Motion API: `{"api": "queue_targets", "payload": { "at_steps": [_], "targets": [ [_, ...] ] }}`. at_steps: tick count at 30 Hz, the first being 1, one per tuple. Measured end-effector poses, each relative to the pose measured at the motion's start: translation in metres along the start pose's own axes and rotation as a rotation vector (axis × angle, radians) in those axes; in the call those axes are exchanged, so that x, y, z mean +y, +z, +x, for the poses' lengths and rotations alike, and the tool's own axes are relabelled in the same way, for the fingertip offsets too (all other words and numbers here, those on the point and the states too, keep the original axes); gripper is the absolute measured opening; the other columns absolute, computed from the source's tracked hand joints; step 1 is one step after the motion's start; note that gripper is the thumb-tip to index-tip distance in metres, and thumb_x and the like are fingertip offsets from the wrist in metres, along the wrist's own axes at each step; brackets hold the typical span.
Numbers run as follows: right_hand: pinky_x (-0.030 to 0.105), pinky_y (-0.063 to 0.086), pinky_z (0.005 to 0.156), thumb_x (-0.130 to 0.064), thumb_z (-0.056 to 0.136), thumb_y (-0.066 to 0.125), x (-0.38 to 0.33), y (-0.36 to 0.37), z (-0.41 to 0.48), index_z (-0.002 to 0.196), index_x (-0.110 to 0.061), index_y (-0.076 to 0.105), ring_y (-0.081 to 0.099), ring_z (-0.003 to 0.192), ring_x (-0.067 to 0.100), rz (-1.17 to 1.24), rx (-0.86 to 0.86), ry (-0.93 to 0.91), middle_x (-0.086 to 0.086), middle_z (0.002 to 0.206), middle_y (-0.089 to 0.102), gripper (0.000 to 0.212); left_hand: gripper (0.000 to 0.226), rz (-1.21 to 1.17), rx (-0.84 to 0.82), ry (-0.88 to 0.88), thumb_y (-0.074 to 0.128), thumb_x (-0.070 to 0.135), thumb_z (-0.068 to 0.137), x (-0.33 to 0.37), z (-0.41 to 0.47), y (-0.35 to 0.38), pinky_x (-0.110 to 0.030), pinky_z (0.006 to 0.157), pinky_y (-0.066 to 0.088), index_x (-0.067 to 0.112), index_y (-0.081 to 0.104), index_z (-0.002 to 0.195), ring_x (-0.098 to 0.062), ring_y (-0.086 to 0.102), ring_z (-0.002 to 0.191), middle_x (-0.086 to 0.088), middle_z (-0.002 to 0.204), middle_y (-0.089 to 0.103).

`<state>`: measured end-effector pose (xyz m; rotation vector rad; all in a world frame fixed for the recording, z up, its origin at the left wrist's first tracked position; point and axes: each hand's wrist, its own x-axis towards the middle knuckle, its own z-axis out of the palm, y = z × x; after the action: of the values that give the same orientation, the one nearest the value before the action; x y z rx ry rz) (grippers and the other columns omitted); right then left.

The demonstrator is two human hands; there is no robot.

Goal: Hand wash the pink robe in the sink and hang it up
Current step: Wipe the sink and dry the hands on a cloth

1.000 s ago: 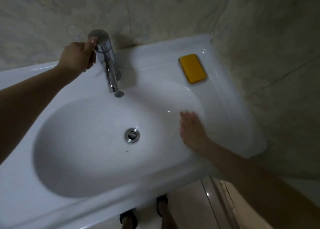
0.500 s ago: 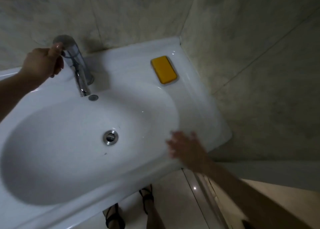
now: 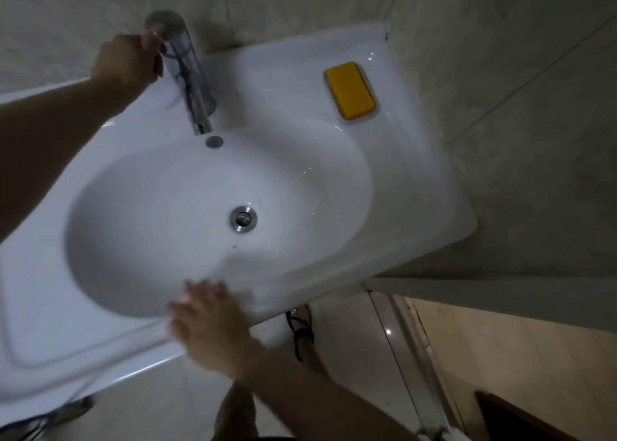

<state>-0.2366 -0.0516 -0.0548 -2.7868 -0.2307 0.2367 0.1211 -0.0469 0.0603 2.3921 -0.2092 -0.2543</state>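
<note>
Sink [image 3: 417,180] w/ yellow soap [image 3: 349,90]

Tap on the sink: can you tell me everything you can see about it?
The tap looks like shiny chrome metal. It is a tall round column with a flat round top and a spout slanting down toward the basin. It stands on the back ledge of the sink, close to the tiled wall, and its spout ends just above the small round overflow hole. The left hand grips its top, thumb up against the cap. No stream of water shows at the spout.
</note>
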Motion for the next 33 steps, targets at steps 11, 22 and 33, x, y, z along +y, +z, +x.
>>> {"api": "queue_targets", "payload": {
  "at_steps": [11,22,33],
  "targets": [
    [0.042,0.045,0.085,-0.028,0.085,0.040,0.299,-0.101,-0.080,0.109,-0.005,0.066,0.058,0.111,0.041,-0.237,0.101,0.569,0.026,0.127,0.056,0.042,0.041,0.291,0.297,-0.042,0.025,0.035,0.102,0.021,-0.029,0.024,-0.047,0.082,0.043,0.008,0.054,0.112,-0.045,0.057,0.098,-0.027,0.107,0.060],
    [0.060,0.029,0.107,-0.022,0.097,0.031,0.340,-0.095,0.007,0.139,0.005,0.040,0.025,0.137,0.043,-0.119,0.364,0.486,0.030,0.146,0.030,0.050,0.046,0.258,0.194,0.025,0.018,0.053,0.097,-0.001,-0.019,0.017,-0.051,0.078,0.051,0.021,0.051,0.106,-0.040,0.062,0.081,-0.019,0.088,0.066],
    [0.052,0.022,0.114,-0.015,0.098,0.032,0.323,-0.096,0.171,0.149,0.001,0.012,0.009,0.144,0.038,-0.436,0.135,-0.119,0.022,0.156,0.007,0.057,0.042,-0.426,0.126,-0.167,0.032,0.043,0.100,-0.003,-0.046,0.000,-0.025,0.056,0.043,0.015,0.063,0.101,-0.018,0.056,0.062,-0.005,0.079,0.062]
  ]
}}
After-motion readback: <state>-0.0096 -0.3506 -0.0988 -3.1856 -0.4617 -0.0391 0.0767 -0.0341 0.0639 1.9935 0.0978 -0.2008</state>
